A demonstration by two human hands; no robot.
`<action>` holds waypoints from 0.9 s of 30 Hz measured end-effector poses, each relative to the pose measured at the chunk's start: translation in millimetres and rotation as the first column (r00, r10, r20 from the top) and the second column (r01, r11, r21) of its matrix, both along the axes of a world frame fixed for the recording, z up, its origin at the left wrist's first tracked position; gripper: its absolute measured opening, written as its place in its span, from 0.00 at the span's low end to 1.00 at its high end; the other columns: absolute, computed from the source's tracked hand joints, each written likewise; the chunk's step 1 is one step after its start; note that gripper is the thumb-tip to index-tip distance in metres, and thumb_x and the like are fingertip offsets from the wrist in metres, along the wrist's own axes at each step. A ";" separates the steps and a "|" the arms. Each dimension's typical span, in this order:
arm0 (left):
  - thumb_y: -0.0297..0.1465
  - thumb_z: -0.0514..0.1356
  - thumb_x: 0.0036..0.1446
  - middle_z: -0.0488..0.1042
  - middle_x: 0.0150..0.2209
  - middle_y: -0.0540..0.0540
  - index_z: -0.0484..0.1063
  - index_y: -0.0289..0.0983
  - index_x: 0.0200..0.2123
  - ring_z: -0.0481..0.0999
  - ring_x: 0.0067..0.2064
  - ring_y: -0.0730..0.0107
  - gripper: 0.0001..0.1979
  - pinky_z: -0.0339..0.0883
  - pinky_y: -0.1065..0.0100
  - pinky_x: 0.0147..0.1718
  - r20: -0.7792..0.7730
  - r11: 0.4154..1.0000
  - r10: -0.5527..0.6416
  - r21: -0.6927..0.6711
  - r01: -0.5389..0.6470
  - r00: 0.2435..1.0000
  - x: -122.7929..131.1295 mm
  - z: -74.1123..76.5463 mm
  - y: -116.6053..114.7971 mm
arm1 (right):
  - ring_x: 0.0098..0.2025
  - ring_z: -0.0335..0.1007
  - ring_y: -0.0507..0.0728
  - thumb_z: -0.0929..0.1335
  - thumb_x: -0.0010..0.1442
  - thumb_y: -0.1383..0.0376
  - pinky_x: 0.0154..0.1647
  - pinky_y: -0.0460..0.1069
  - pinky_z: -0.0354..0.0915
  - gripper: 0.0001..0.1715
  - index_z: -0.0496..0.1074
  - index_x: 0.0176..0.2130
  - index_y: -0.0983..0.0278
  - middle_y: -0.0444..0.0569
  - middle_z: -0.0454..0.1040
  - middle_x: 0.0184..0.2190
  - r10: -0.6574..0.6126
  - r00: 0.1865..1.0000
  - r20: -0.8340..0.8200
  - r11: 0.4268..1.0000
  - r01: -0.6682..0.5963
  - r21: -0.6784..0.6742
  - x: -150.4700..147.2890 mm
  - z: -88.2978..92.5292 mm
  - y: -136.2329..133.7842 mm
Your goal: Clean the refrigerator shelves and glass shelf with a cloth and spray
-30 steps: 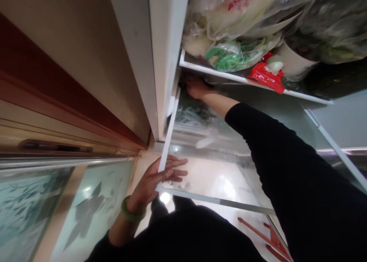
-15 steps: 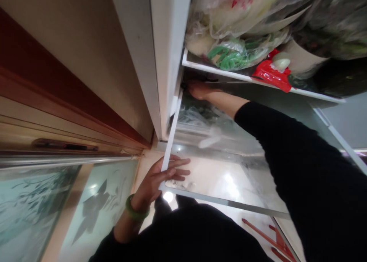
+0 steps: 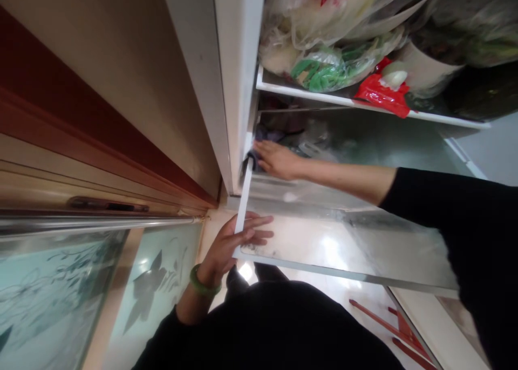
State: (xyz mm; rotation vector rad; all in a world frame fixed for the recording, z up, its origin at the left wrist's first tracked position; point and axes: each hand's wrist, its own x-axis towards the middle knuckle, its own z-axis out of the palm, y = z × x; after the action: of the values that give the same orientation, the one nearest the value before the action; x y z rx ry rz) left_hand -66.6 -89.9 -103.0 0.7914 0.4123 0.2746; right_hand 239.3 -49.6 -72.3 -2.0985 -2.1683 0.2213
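The light is dim and warm. Lamps above glare as white spots on the glossy floor [image 3: 245, 271] and through the clear panel [image 3: 404, 251] that my left hand [image 3: 234, 243] grips. Under the shelf [image 3: 324, 97] it is dark, and my right hand [image 3: 279, 160] sits half in shadow. The bags [image 3: 335, 14] are soft and smeared. My sleeve [image 3: 465, 213] is flat black. Straight edges bow near the corners.

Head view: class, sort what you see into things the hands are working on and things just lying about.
Worked on:
- glass shelf, partly out of the fridge
- left hand, gripping its front corner
- right hand, on its far side rim

Lying about:
- green bag and red bag on the upper shelf
- red frame on the floor
- frosted door
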 end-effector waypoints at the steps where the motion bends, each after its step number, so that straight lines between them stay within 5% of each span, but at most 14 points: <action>1: 0.30 0.68 0.65 0.80 0.61 0.33 0.73 0.35 0.53 0.86 0.52 0.52 0.15 0.80 0.60 0.49 -0.003 1.000 0.001 -0.002 -0.001 1.000 0.2 -0.3 0.0 | 0.79 0.51 0.65 0.59 0.73 0.53 0.80 0.62 0.52 0.39 0.61 0.76 0.64 0.52 0.58 0.77 0.058 0.998 -0.020 0.998 -0.058 -0.001 -4.0 -0.5 -10.6; 3: 0.29 0.68 0.65 0.79 0.61 0.33 0.73 0.35 0.53 0.86 0.52 0.52 0.15 0.79 0.60 0.50 -0.004 1.000 0.001 -0.002 -0.001 1.000 0.3 -0.9 -0.1 | 0.80 0.50 0.65 0.58 0.73 0.52 0.80 0.62 0.51 0.39 0.59 0.76 0.63 0.50 0.56 0.78 0.060 0.998 -0.034 0.998 -0.061 -0.006 -1.3 0.5 -10.8; 9: 0.30 0.68 0.65 0.80 0.61 0.34 0.73 0.35 0.52 0.86 0.52 0.54 0.14 0.79 0.61 0.51 0.006 1.000 0.002 0.006 -0.002 1.000 0.6 1.6 -0.3 | 0.78 0.54 0.70 0.59 0.72 0.61 0.79 0.66 0.51 0.36 0.63 0.74 0.64 0.53 0.66 0.73 -0.275 0.961 0.030 0.961 0.276 -0.002 11.4 4.1 55.7; 13: 0.30 0.70 0.63 0.81 0.59 0.35 0.74 0.34 0.51 0.86 0.52 0.53 0.16 0.79 0.61 0.51 0.007 1.000 0.008 -0.006 -0.008 1.000 1.8 2.0 -1.1 | 0.80 0.47 0.73 0.60 0.72 0.54 0.80 0.67 0.47 0.42 0.57 0.76 0.74 0.62 0.51 0.78 -0.139 0.990 -0.008 0.990 0.139 -0.018 -45.9 0.8 -12.3; 17: 0.32 0.73 0.60 0.83 0.56 0.35 0.75 0.34 0.49 0.87 0.51 0.51 0.17 0.78 0.58 0.51 -0.016 0.998 0.054 -0.024 -0.054 0.998 3.4 -1.0 -3.2 | 0.81 0.43 0.69 0.57 0.74 0.51 0.80 0.66 0.47 0.43 0.54 0.77 0.72 0.61 0.43 0.80 0.112 0.990 -0.082 0.993 -0.114 -0.017 -84.1 0.6 -84.0; 19: 0.31 0.73 0.60 0.83 0.56 0.35 0.74 0.35 0.49 0.87 0.51 0.50 0.17 0.78 0.56 0.52 -0.006 0.998 0.049 -0.034 -0.049 0.999 3.4 -2.1 -3.7 | 0.81 0.43 0.70 0.57 0.74 0.51 0.80 0.67 0.45 0.43 0.53 0.77 0.73 0.62 0.43 0.80 0.059 0.996 -0.070 0.998 -0.060 -0.016 -70.3 3.6 -73.1; 24: 0.30 0.71 0.62 0.81 0.58 0.35 0.73 0.36 0.50 0.86 0.52 0.52 0.16 0.76 0.52 0.56 0.032 0.999 0.031 -0.041 -0.030 0.999 1.3 -2.4 -3.0 | 0.80 0.43 0.77 0.58 0.73 0.54 0.80 0.69 0.43 0.47 0.50 0.75 0.85 0.73 0.43 0.79 -0.307 0.951 0.030 0.951 0.308 -0.041 -19.8 7.1 20.3; 27: 0.30 0.71 0.61 0.82 0.58 0.36 0.74 0.36 0.50 0.86 0.52 0.51 0.16 0.76 0.51 0.57 0.036 0.999 0.037 -0.031 -0.036 0.999 1.9 -4.5 -2.6 | 0.80 0.41 0.76 0.59 0.73 0.54 0.80 0.69 0.41 0.46 0.50 0.75 0.84 0.73 0.43 0.79 -0.299 0.954 0.023 0.953 0.299 -0.040 -43.1 6.0 9.5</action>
State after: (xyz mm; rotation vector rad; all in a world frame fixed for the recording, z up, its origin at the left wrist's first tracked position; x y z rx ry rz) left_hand -64.7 -92.5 -107.5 0.7484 0.3958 0.3156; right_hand 196.2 -40.1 -66.3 -2.4233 -1.8340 0.2229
